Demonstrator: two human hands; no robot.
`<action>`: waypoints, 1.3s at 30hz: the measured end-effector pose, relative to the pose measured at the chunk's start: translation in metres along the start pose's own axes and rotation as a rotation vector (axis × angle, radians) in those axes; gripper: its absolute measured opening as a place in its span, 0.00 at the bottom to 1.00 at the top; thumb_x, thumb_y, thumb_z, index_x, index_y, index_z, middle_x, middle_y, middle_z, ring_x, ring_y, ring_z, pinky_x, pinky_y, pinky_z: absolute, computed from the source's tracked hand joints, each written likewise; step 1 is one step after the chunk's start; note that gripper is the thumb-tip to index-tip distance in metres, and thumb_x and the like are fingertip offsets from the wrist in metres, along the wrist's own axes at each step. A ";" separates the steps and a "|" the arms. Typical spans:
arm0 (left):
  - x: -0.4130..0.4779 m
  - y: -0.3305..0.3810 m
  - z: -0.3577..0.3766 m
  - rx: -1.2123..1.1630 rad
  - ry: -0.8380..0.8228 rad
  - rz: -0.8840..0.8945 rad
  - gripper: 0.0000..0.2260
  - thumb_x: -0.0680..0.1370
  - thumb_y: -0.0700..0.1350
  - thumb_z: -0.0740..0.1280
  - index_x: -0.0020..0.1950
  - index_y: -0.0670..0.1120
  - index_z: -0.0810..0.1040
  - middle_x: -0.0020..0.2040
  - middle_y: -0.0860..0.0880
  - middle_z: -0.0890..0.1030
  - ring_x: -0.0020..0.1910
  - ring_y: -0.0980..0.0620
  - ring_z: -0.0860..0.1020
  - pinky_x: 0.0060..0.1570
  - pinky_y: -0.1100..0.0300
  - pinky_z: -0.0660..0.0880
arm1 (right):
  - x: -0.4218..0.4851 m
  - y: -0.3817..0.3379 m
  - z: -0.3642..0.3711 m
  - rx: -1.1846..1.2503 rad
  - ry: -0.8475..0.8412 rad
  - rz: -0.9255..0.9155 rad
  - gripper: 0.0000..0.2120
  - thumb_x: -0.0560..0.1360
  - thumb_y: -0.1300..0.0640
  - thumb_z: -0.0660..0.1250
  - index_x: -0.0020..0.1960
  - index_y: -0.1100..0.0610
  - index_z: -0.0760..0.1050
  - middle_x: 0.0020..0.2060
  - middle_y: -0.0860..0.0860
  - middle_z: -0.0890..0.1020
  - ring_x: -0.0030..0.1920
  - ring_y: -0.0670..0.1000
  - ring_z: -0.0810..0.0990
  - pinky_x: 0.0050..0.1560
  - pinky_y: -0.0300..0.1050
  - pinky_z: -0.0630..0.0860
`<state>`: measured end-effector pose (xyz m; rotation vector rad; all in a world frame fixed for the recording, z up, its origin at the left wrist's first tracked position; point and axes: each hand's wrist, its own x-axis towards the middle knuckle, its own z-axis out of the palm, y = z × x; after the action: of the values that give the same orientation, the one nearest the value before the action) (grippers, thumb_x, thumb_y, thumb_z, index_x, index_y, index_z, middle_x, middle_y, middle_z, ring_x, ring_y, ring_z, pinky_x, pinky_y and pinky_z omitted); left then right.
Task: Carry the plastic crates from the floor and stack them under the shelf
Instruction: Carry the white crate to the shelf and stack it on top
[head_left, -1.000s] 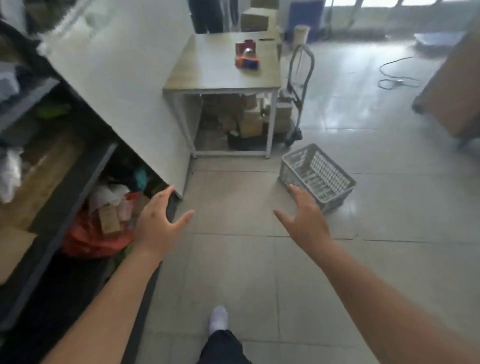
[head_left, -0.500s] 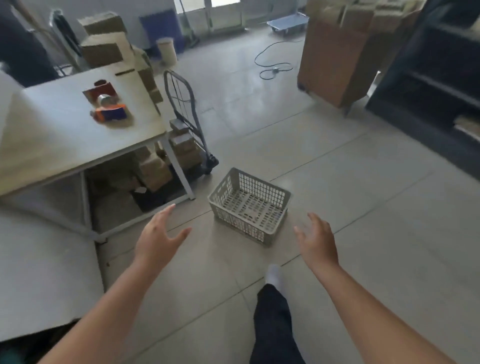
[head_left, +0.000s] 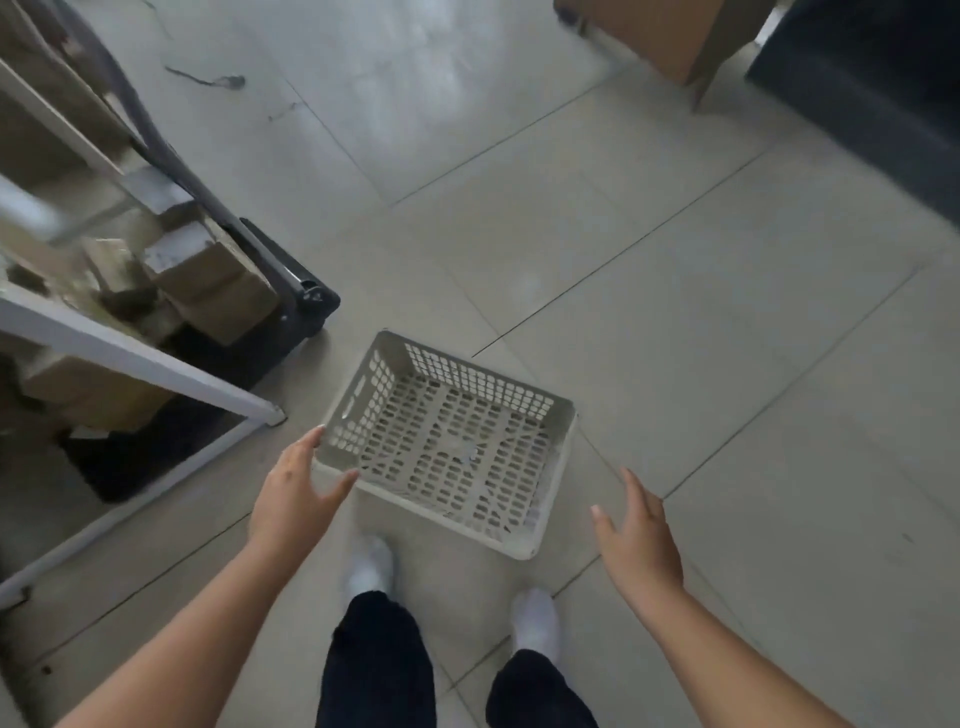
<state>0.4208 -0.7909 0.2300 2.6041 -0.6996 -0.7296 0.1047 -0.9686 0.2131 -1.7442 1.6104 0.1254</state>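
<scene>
A grey perforated plastic crate (head_left: 563, 415) lies empty on the tiled floor just ahead of my feet. My left hand (head_left: 295, 493) is open, fingers spread, at the crate's near left corner, fingertips close to or just touching the rim. My right hand (head_left: 638, 535) is open too, a little to the right of the crate's near right corner and apart from it. Neither hand holds anything. The shelf is out of view.
A white-framed table leg (head_left: 156, 364) stands at the left, with cardboard boxes (head_left: 218, 280) and a black hand trolley (head_left: 291, 306) under and beside it. A brown cardboard box (head_left: 670, 36) and dark furniture (head_left: 872, 88) stand at the far right. My feet in white socks (head_left: 371, 566) are below the crate.
I have turned from the shelf and walked up to the crate, which now lies right at my feet. Both hands have come down toward its near corners.
</scene>
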 end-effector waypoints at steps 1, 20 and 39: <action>0.032 -0.013 0.019 -0.004 0.000 -0.007 0.34 0.75 0.53 0.73 0.77 0.47 0.64 0.74 0.45 0.71 0.70 0.45 0.72 0.65 0.44 0.72 | 0.025 0.004 0.022 -0.008 -0.001 0.017 0.31 0.79 0.49 0.62 0.79 0.52 0.54 0.74 0.57 0.65 0.70 0.57 0.69 0.62 0.51 0.71; 0.300 -0.113 0.169 0.219 0.044 -0.082 0.07 0.80 0.41 0.63 0.55 0.47 0.66 0.45 0.41 0.76 0.40 0.40 0.73 0.39 0.47 0.71 | 0.202 0.054 0.206 0.051 0.152 0.268 0.28 0.82 0.57 0.56 0.78 0.55 0.48 0.54 0.64 0.80 0.39 0.57 0.74 0.37 0.49 0.70; -0.324 -0.119 -0.182 -0.408 0.603 -0.734 0.08 0.80 0.48 0.66 0.58 0.54 0.73 0.42 0.46 0.82 0.39 0.41 0.80 0.38 0.50 0.73 | -0.132 -0.217 -0.092 -0.386 -0.211 -0.643 0.28 0.82 0.56 0.53 0.80 0.52 0.48 0.66 0.60 0.76 0.56 0.64 0.79 0.43 0.51 0.69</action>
<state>0.3235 -0.4830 0.4491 2.4424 0.5485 -0.1794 0.2345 -0.9279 0.4471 -2.3707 0.8525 0.3104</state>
